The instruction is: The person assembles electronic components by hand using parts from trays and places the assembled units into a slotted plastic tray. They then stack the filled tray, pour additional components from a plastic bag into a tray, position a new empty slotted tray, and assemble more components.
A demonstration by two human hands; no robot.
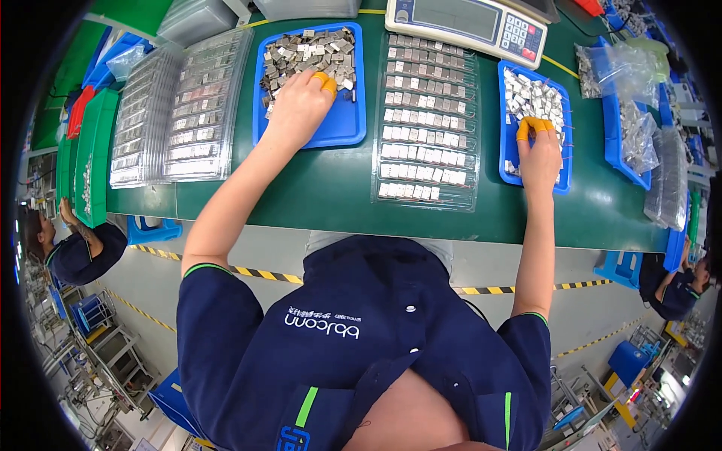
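My left hand [302, 109], with yellow finger covers, reaches into a blue tray [335, 131] of small grey metal block-like parts [316, 51]. Its fingers are curled at the pile's near side, and their tips are hidden. Over a narrower blue tray [513, 179] at the right, my right hand [540, 158] bends its yellow-covered fingers together beside small white block-like parts [532, 96]. Whatever is between these fingertips cannot be made out. Between the hands lies a clear plastic tray [459, 197] with rows of small white and grey parts; the nearest row stops short at the right.
Stacked clear trays [201, 105] with parts stand left of my left arm, beside a green bin [94, 161]. A digital scale [470, 26] sits at the back. Farther right are a blue bin [628, 150] with plastic bags and empty-looking clear trays [665, 180]. Co-workers sit at both sides.
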